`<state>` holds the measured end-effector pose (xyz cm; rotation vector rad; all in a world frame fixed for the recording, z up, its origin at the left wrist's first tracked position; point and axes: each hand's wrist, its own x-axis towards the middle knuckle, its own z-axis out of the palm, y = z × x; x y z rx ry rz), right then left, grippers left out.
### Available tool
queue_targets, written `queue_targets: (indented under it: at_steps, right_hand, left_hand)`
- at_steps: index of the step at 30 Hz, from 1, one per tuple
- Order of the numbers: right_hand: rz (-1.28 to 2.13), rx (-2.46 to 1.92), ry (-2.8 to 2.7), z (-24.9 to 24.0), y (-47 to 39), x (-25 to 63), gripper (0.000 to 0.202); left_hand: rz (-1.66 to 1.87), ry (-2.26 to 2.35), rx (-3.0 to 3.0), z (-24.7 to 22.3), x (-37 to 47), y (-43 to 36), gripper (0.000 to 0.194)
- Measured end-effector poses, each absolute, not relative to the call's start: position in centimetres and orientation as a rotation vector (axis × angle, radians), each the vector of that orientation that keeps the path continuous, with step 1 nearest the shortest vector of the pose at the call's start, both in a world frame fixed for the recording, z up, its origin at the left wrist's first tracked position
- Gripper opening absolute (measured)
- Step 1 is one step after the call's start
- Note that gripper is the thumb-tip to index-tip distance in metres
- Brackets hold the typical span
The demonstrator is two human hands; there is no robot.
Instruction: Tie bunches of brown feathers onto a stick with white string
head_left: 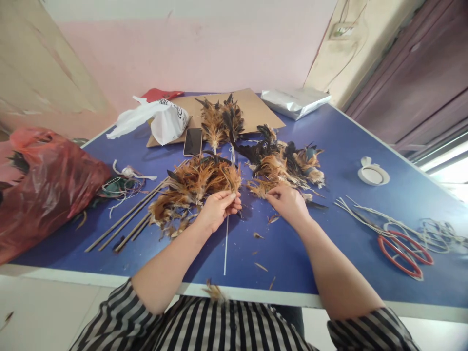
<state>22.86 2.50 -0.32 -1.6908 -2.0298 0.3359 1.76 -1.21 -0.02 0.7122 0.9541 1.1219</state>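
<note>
My left hand [221,208] is closed in a pinch around the base of a small orange-brown feather tuft [232,176], which points away from me. Just beyond that hand lies a loose heap of orange and dark feathers [204,178]. On the other side, my right hand [288,204] is closed with thumb and finger together on light brown feathers [259,188] at the near edge of a second, darker feather pile [288,158]. A thin white strip [225,248] lies on the table below my left hand.
Thin sticks [126,226] and tangled string [124,185] lie left, beside a red plastic bag [47,180]. Behind are a phone [193,142], bound feather bundles [223,117], cardboard [256,109] and a silver package [296,102]. Red-handled scissors [404,253] and a tape roll [373,174] are right.
</note>
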Motion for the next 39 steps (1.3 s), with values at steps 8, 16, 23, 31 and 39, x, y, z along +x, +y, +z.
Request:
queue_targets:
  at_steps: [8,16,23,31,39]
  right_hand:
    - [0.285,-1.912,-2.072,-0.9,2.7,21.8,0.017]
    - [0.449,-1.657,-2.128,-0.1,2.3,23.0,0.015]
    - [0.284,-1.853,-2.153,-0.6,2.4,22.0,0.017]
    - [0.622,-1.655,-2.018,-0.5,2.7,22.6,0.017]
    - [1.44,-1.152,-1.379,0.5,3.1,24.6,0.023]
  left_hand:
    - [1.087,0.954,0.707,-0.3,2.2,-1.4,0.01]
    - [1.093,0.946,0.629,-0.5,2.2,-1.3,0.009]
    - [1.048,0.822,0.589,-1.0,2.8,-0.9,0.009]
    - [0.965,0.839,0.405,-1.2,6.1,2.0,0.01]
    - [1.023,0.917,0.332,-1.1,7.8,3.6,0.009]
